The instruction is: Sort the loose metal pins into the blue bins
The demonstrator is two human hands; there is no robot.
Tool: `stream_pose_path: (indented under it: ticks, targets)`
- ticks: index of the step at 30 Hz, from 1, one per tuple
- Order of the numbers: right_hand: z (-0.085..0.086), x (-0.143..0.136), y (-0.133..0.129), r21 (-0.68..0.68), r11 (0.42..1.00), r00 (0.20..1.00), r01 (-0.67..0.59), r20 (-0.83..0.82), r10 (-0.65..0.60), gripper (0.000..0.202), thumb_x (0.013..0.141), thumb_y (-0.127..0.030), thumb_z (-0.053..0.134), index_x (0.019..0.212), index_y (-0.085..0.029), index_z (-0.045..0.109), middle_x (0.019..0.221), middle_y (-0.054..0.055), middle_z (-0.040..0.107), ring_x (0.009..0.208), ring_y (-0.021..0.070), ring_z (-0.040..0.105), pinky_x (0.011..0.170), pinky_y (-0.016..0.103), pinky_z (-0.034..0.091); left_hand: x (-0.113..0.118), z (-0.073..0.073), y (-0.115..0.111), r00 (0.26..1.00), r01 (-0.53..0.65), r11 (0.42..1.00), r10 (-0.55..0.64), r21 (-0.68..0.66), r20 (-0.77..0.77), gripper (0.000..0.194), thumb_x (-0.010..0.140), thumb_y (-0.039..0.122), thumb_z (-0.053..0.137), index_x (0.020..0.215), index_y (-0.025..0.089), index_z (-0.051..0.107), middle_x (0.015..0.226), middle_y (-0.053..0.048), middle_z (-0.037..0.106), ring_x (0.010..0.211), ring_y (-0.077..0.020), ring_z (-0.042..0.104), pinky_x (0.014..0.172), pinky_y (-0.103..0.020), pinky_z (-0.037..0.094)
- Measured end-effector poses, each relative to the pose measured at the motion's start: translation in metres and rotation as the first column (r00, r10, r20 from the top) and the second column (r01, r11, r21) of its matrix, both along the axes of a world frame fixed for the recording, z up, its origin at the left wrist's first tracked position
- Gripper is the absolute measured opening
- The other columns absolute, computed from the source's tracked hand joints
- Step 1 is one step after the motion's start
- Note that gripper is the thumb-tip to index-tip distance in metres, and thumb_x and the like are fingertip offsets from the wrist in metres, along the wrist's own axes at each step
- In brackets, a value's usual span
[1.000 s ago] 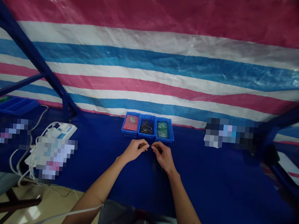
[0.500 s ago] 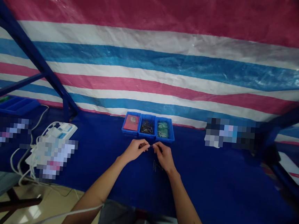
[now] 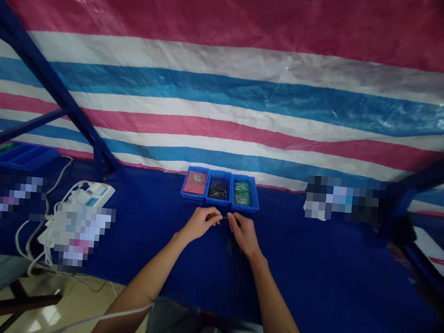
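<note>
Both hands meet just in front of three blue bins, fingers closed in a pinch. Between the fingertips runs a thin, pale, rod-like piece (image 3: 225,217), too small to identify. My left hand (image 3: 203,222) grips its left end, and my right hand (image 3: 243,230) grips the right end. Several thin dark metal pieces, screw-like in shape, lie on the table (image 3: 197,268) beside my right wrist (image 3: 255,252). The middle bin (image 3: 218,203) contains many dark metal screw-like pieces. Small green and whitish pieces fill the right bin (image 3: 256,205). A red flat item (image 3: 194,186) lies in the left bin.
A white power strip (image 3: 103,195) with tangled white cables (image 3: 30,253) sits at the left. Farther left is a divided blue tray (image 3: 28,159). Blue metal frame bars (image 3: 57,90) slant at both sides. A striped plastic sheet (image 3: 228,94) hangs behind the table.
The gap between the fingertips looks slightly wider, with my right fingers a touch farther right. Otherwise the hands and bins look the same.
</note>
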State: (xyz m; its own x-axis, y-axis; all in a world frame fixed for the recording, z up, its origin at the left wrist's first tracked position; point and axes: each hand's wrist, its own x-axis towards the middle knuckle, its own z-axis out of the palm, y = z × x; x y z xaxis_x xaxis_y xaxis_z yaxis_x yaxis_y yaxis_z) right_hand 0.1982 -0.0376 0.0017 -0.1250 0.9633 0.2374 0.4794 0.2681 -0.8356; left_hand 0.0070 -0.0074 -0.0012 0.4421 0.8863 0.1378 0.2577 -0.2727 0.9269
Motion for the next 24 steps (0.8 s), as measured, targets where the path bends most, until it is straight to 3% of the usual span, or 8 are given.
stream_pose_path:
  ticks: [10,24]
  targets:
    - [-0.0006,0.0021,0.0015,0.066,0.998,0.999,-0.004,-0.052,0.008,0.029,0.098,-0.04,0.052,0.085,-0.02,0.068,0.077,0.003,0.065,0.068,0.0173,0.057,0.064,0.028,0.042,-0.001,0.0007,-0.0003,1.0,0.013,1.0,-0.012,-0.012,0.025,0.027,0.093,0.04,0.06,0.096,0.014,0.068,0.074,-0.003,0.069,0.067,-0.0141,0.064,0.067,-0.024,0.049]
    - [-0.0018,0.0005,0.0021,0.073,0.997,0.995,-0.031,-0.095,0.038,0.022,0.093,-0.039,0.061,0.09,-0.022,0.074,0.084,0.005,0.065,0.067,0.0173,0.056,0.062,0.03,0.045,-0.0011,0.0046,-0.0005,0.999,0.039,0.999,-0.039,0.006,-0.014,0.025,0.095,0.037,0.058,0.094,0.015,0.069,0.078,-0.004,0.071,0.068,-0.0144,0.064,0.068,-0.024,0.048]
